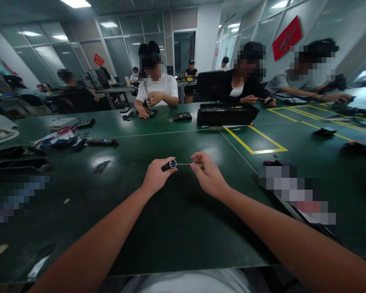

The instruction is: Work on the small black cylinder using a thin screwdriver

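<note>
Near the middle of the green table, my left hand (156, 176) pinches a small round black part (173, 164) with a pale ring facing the camera. My right hand (208, 174) is closed on a thin screwdriver (183, 164) with a red section near the fingers. Its metal shaft points left and its tip meets the side of the round part. Both hands are held above the table surface. What the round part is cannot be made out.
On the green table (171, 228) lie a black tray (227, 114) at the far side, a dark pen-like tool (102, 142), a bundle of cables (59, 137) at left and yellow tape (270, 152) at right. People sit across the table.
</note>
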Demonstrator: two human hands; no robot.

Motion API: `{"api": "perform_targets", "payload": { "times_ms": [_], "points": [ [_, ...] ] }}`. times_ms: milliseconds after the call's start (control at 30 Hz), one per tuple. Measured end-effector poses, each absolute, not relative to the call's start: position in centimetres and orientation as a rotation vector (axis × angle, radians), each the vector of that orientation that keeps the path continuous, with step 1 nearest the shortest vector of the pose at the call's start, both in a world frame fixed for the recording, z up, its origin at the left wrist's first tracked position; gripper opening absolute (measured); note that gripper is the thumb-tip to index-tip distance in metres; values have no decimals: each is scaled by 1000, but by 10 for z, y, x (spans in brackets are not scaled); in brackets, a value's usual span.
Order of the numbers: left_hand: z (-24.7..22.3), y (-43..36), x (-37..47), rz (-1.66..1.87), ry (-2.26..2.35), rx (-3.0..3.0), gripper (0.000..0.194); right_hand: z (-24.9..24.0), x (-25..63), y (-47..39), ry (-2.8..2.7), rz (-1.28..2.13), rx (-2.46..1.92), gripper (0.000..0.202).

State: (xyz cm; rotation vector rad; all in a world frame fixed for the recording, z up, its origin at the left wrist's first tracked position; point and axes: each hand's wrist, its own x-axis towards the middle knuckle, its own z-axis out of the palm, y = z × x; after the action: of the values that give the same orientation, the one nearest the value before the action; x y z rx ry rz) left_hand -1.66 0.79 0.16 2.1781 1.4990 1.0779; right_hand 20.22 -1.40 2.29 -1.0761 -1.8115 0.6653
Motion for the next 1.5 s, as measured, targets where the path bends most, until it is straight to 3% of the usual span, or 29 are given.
{"api": "perform_targets", "payload": {
  "times_ms": [200, 533, 767, 1100, 1333, 1500],
  "points": [
    [2, 7, -13, 1050, 1488, 2228, 38, 28, 204, -11, -1832, 618, -1228, 29],
    [1, 9, -18, 1123, 1520, 2164, 40, 24, 200, -15, -1916, 588, -1103, 14],
    [3, 7, -17, 1071, 1522, 2230, 37, 30, 203, -11, -1828, 657, -1296, 33],
    [4, 6, -17, 1054, 1523, 2194, 38, 27, 203, -14, -1849, 594, -1096, 14],
    [3, 5, -14, 1019, 1500, 2214, 38, 27, 205, -9, -1811, 577, -1172, 32],
    [5, 5, -14, 1026, 1508, 2210, 39, 22, 203, -10, -1717, 605, -1107, 20]
  ]
}}
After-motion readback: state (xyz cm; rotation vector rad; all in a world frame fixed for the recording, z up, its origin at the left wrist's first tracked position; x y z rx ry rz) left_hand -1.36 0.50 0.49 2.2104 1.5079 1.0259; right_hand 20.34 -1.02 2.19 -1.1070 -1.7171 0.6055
